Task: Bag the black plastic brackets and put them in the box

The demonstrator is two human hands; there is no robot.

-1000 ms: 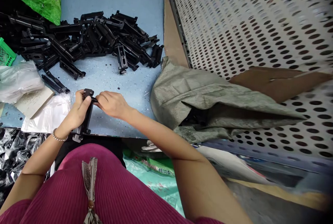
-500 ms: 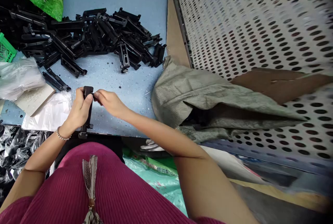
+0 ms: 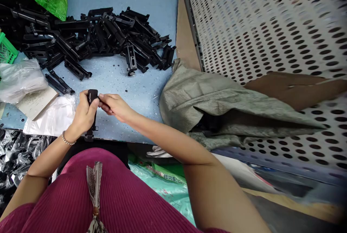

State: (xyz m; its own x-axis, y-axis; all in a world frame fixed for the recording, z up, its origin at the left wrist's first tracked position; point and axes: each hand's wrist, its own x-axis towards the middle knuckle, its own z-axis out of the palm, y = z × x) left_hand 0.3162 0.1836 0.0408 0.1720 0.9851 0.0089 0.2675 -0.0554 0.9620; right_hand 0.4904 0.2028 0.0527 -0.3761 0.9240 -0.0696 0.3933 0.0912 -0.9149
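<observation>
My left hand (image 3: 86, 112) is closed round a long black plastic bracket (image 3: 93, 95), held upright over the front edge of the blue table (image 3: 127, 113). The thumb lies across the bracket's front. At its upper right side, my right hand (image 3: 115, 106) is pinched, thumb against fingers. Whatever sits in that pinch is too small and hidden to name. Beyond the hands lies a heap of similar black brackets (image 3: 108, 34). A loose pair (image 3: 58, 82) rests nearer, left of my left hand.
Clear plastic bags (image 3: 54, 115) and a pale board (image 3: 38, 103) lie at left, near a green basket (image 3: 7, 49). A grey-green sack (image 3: 206, 95) gapes at right against a perforated metal panel (image 3: 257, 27). Wrapped black pieces (image 3: 21, 153) are piled lower left.
The bracket has turned slightly in my left hand, its top end now facing me more. My right hand stays at its side. The whole view has shifted a little.
</observation>
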